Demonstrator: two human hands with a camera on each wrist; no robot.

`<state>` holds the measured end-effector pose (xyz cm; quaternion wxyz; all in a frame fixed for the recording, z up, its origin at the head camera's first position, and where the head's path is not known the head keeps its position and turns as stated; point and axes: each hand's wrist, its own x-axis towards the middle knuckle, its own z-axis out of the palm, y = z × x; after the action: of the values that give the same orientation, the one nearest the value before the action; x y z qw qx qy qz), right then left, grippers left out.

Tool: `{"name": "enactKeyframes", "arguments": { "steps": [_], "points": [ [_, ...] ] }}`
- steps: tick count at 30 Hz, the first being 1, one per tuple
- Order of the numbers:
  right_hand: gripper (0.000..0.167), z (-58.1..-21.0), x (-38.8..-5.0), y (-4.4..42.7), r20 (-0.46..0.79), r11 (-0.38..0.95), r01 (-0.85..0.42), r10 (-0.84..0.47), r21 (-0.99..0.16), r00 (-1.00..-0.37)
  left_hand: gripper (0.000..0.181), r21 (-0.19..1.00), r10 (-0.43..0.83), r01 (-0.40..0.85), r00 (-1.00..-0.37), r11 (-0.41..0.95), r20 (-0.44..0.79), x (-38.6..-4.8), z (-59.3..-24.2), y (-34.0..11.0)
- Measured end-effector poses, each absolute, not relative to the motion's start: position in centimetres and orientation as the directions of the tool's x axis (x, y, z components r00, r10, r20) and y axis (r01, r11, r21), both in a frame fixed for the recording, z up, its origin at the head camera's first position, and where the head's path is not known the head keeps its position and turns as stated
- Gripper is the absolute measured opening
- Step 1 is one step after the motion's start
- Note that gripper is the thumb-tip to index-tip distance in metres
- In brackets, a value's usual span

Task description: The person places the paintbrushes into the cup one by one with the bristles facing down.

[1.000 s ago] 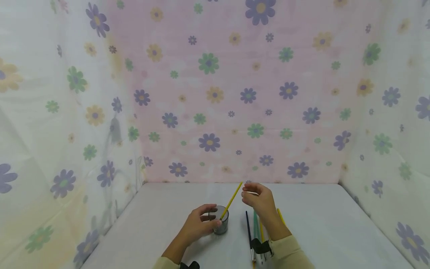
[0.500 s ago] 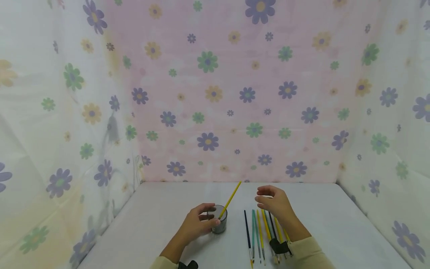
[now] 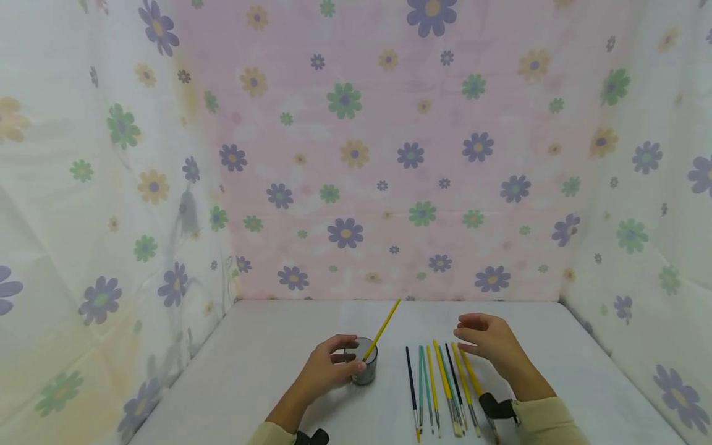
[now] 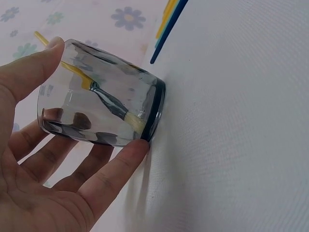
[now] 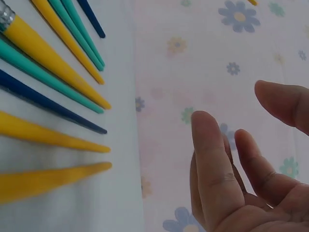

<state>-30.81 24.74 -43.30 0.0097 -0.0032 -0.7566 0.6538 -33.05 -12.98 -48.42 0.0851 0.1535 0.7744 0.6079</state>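
Left hand (image 3: pixel 328 368): fingers curled round clear glass tumbler (image 4: pixel 113 83), yellow-handled paintbrush (image 3: pixel 384 327) leaning inside. Right hand (image 3: pixel 492 341): fingers loosely bent, thumb apart, holding nothing; row of paintbrushes (image 3: pixel 442 372) on desk (image 3: pixel 272 346), beside these fingers.

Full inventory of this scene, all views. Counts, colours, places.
Glass: 1, clear grey, on the table, in the left hand
Brush in glass: 1, yellow handle, leaning, bristles down
Yellow brushes: 4, yellow, in the row on the table
Teal brushes: 3, teal, same row
Blue brushes: 2, dark blue, same row
Table: 1, white, below everything
Curtain: count unclear, pink and white with flowers, back and sides
Wrist pieces: 2, black, one per wrist
Sleeves: 2, beige, on both forearms
Left hand: 1, bare, around the glass
Right hand: 1, bare, near the row's right end, holding nothing
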Motion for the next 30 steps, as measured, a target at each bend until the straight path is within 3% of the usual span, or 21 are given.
{"name": "enactKeyframes", "arguments": {
  "steps": [10, 18, 30],
  "points": [
    [0.057, -43.0, -30.4, 27.6, -0.05, 0.158, 0.048, -0.004, -0.986, -0.999, 0.072, 0.961, 0.332, 0.135, -0.942, 0.24, 0.05, -33.0, -48.7, -13.0],
    [0.069, -43.3, -30.7, 28.7, -0.184, 0.22, 0.195, 0.069, -0.956, -0.98, 0.072, 0.965, 0.341, 0.145, -0.938, 0.217, 0.064, -33.2, -48.5, -12.9],
    [0.064, -44.7, -31.4, 29.4, -0.266, 0.234, 0.276, 0.073, -0.932, -0.961, 0.073, 0.96, 0.34, 0.156, -0.938, 0.232, 0.07, -33.1, -48.4, -13.0]
  ]
}}
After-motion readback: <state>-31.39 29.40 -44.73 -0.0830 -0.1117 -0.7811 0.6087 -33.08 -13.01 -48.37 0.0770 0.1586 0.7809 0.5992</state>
